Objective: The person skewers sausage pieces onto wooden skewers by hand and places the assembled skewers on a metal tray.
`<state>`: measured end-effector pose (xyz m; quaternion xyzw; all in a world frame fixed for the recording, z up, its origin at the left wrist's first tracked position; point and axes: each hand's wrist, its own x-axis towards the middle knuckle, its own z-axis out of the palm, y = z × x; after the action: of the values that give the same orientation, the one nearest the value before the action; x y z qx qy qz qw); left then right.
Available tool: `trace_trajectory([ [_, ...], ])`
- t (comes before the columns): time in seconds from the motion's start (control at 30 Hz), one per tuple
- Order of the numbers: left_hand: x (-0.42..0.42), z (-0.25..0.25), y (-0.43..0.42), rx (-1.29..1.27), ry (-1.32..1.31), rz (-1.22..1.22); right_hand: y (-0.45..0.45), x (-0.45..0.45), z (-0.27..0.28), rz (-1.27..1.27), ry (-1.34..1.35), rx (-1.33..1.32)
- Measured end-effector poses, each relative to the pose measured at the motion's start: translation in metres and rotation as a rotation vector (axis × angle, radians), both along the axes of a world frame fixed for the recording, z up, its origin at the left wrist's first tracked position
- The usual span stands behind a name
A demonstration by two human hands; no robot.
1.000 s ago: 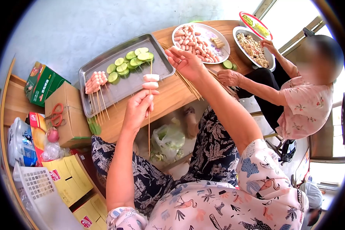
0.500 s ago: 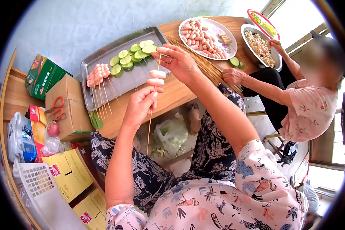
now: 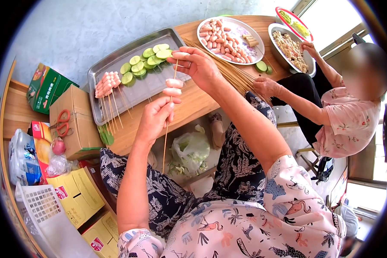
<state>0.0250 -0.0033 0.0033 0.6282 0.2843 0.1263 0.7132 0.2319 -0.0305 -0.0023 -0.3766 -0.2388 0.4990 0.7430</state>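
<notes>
My left hand (image 3: 157,117) is closed on a thin wooden skewer (image 3: 166,144) that stands nearly upright. Two small pink sausages (image 3: 173,87) are threaded on it just above my fingers. My right hand (image 3: 198,66) pinches another sausage (image 3: 181,55) at the skewer's top end. Behind my hands, a metal tray (image 3: 135,94) holds green cucumber slices (image 3: 137,66) and a group of sausage skewers (image 3: 108,84). A white plate (image 3: 238,30) of loose sausages (image 3: 221,41) stands beyond my right hand, with a bundle of bare skewers (image 3: 230,71) in front of it.
At the right sits a co-worker (image 3: 344,116), one hand in a bowl (image 3: 310,69) of food pieces, the other near the skewers. A red-rimmed basket (image 3: 312,36) stands behind. Left are a cardboard box (image 3: 84,137), scissors (image 3: 63,123) and a green box (image 3: 51,91). A plastic bag (image 3: 189,150) lies below.
My right hand has come to the skewer's tip with a sausage between its fingers. The co-worker's nearer hand has moved down to the skewer bundle. The view has shifted slightly.
</notes>
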Motion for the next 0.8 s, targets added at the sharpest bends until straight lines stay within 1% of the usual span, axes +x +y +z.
trace_trajectory([
  [0.33, 0.0005, 0.0012, -0.0002, -0.011, 0.01, -0.001, 0.0004, -0.0014, 0.0029, 0.012, 0.049, 0.025],
  [0.53, 0.0005, 0.0018, -0.0009, -0.012, 0.013, 0.011, 0.0011, -0.0018, 0.0018, 0.025, 0.023, 0.041],
  [0.6, 0.0004, 0.0016, -0.0009, -0.013, 0.016, 0.017, 0.0001, -0.0025, 0.003, 0.025, -0.037, 0.007],
  [0.8, 0.0002, -0.0026, 0.0001, 0.001, 0.014, 0.017, 0.0001, -0.0026, 0.0032, 0.028, -0.042, 0.015],
])
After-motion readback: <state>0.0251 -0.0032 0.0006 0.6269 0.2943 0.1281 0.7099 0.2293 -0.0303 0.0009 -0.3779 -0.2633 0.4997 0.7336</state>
